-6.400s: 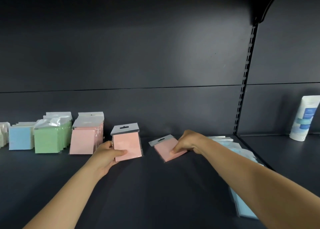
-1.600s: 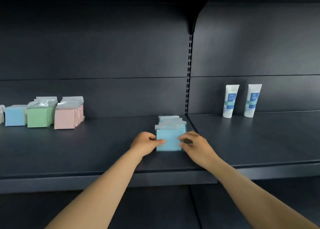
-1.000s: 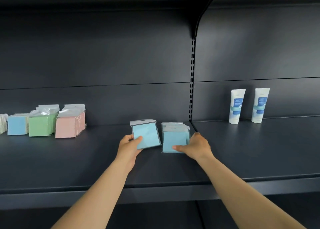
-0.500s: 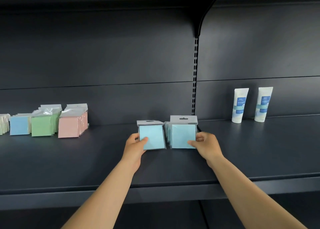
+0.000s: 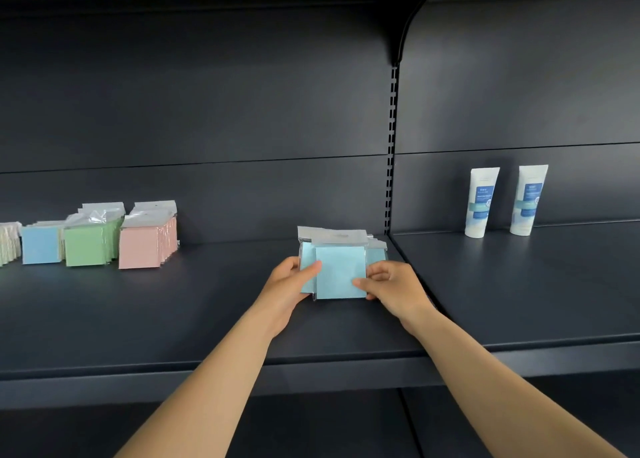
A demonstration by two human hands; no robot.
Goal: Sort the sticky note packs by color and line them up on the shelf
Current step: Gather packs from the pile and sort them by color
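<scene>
At the middle of the frame a bundle of light-blue sticky note packs in clear sleeves with grey header cards stands on the dark metal shelf; the left hand has its grip on the bundle's left edge, thumb over the front, and the right hand pinches the right edge; at the left edge stand rows of cream packs, blue packs, green packs and pink packs; two white tubes with blue labels stand upright at the right, well apart.

Upright blue sticky note packs bunched on shelf.
</scene>
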